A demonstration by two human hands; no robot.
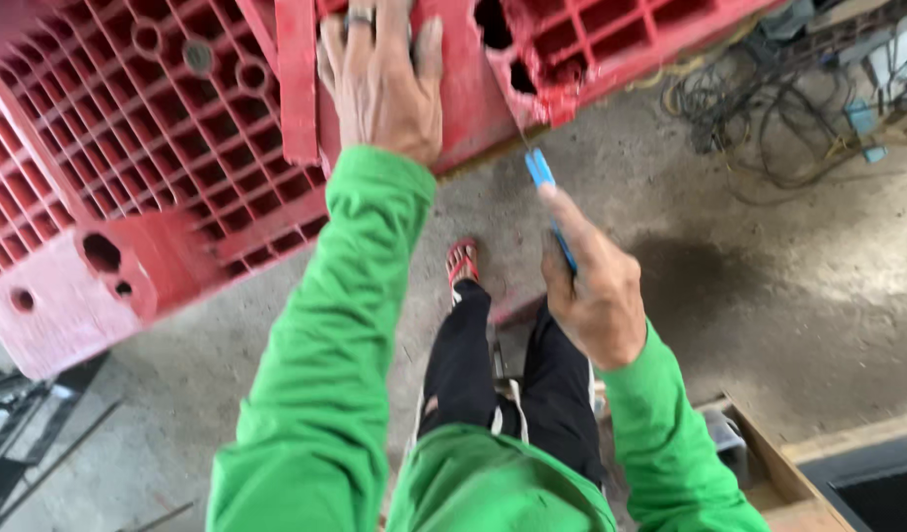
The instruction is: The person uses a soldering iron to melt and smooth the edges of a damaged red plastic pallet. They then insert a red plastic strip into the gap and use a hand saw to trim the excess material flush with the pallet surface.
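Pallet (158,148), red plastic with a grid face: tilted up on edge over the concrete floor (769,296), filling the upper left of the view. Thin metal rods (39,433) on the floor below its left corner.

Left hand (379,84): open, fingers spread, palm pressed flat against a solid red panel of the pallet, gripping nothing. Brace with the whole palm, not the fingertips, and hold the fingers off the grid openings so that none can be pinched if the pallet shifts.

Sandalled foot (462,261): planted on the floor just under the pallet's lower edge. Set the feet back from that edge.

Right hand (596,291): closed around a slim blue tool (542,172), index finger laid along it, tip pointing up at the pallet's lower edge near a broken corner. Contact between tip and pallet: cannot tell. Guide the tip with the index finger, work away from the bracing hand, and apply pressure only while the pallet stands steady.

Tangled cables (769,108) at upper right, well apart from both hands; wooden frame (769,463) at lower right. Avoid stepping back into either.
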